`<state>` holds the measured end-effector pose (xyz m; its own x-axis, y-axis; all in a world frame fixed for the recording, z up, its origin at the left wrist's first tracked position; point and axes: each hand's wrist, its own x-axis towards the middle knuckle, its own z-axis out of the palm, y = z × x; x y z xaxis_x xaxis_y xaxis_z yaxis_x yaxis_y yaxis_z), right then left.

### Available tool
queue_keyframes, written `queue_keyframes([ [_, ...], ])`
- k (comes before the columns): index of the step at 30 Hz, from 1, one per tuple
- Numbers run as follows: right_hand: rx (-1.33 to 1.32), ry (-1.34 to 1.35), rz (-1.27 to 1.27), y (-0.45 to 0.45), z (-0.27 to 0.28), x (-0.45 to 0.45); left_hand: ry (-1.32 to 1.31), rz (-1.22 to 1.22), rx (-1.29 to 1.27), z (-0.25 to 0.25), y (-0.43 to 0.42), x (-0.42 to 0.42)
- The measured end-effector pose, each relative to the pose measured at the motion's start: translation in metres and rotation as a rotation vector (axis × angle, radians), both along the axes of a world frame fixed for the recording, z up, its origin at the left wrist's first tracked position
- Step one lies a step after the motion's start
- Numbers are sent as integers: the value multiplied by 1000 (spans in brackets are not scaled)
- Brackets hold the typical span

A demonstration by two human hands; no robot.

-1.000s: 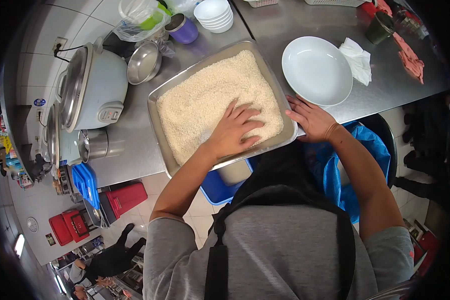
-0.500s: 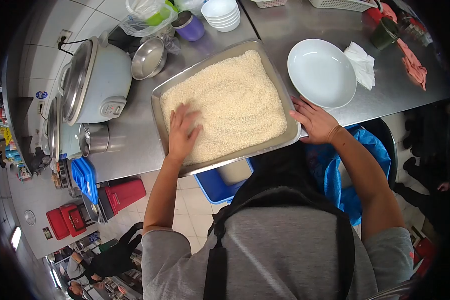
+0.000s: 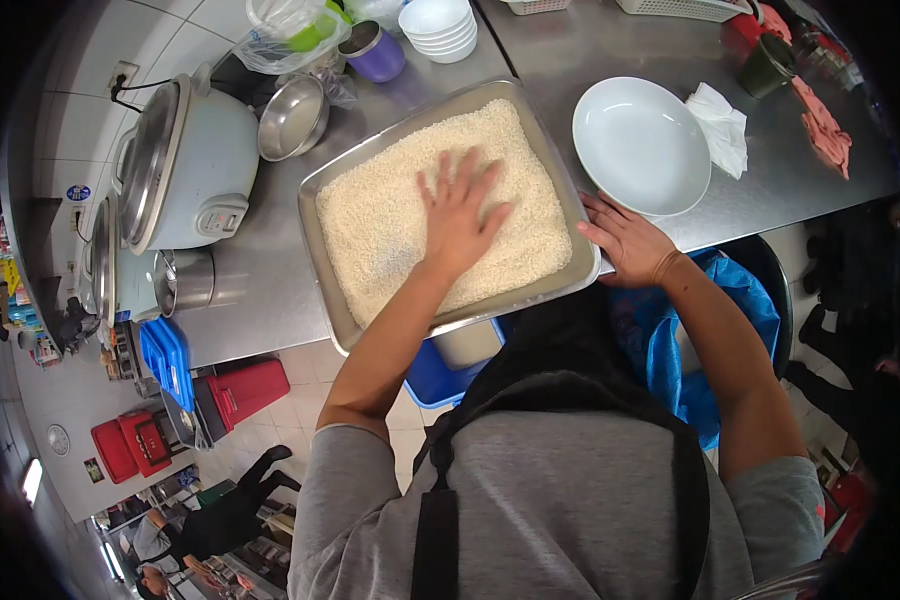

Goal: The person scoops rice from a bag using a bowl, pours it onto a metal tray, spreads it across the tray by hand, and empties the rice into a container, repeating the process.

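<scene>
A rectangular metal tray full of pale rice grains sits tilted in angle at the counter's front edge. My left hand lies palm down on the rice near the middle, fingers spread and slightly blurred. At the tray's right side, my right hand holds the rim, its thumb over the edge and its fingers along the outer wall. Just beyond those fingers is a large white plate.
A rice cooker, a metal bowl, a purple cup and stacked white bowls stand left and behind. White paper lies right of the plate. Below the counter are a blue bin and a blue bag.
My left hand has swept right and away from me across the rice, from the tray's left side to its middle. My right hand stays at the rim.
</scene>
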<state>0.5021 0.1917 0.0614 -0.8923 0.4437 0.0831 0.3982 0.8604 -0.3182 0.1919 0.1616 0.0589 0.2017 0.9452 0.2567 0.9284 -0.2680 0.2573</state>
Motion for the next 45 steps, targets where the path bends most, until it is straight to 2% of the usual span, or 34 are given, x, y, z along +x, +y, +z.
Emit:
queue_keyframes([
  [6, 1, 10, -7, 0, -7, 1, 54, -90, -24, 1, 15, 10],
  [12, 5, -27, -14, 0, -5, 1, 97, 37, -34, 6, 5, -38],
  [19, 13, -11, -10, 0, -6, 1, -2, 250, -124, 8, -45, -93],
  [23, 37, 5, -6, -1, -7, 1, -145, 323, -160, 6, -67, -78],
  [28, 62, 23, -2, -2, -7, 1, -239, 347, -255, 14, -64, -3],
  [33, 76, 21, -2, -3, -8, 0, -199, 92, -307, 19, -58, 37],
  [38, 77, 0, 0, -4, -6, 0, -208, -183, -410, 33, -68, 5],
  [41, 61, -28, -8, -4, -4, -1, -171, -199, -469, 44, -83, -31],
  [45, 59, -23, -11, -4, -6, 0, -160, -25, -401, 59, -109, -72],
])
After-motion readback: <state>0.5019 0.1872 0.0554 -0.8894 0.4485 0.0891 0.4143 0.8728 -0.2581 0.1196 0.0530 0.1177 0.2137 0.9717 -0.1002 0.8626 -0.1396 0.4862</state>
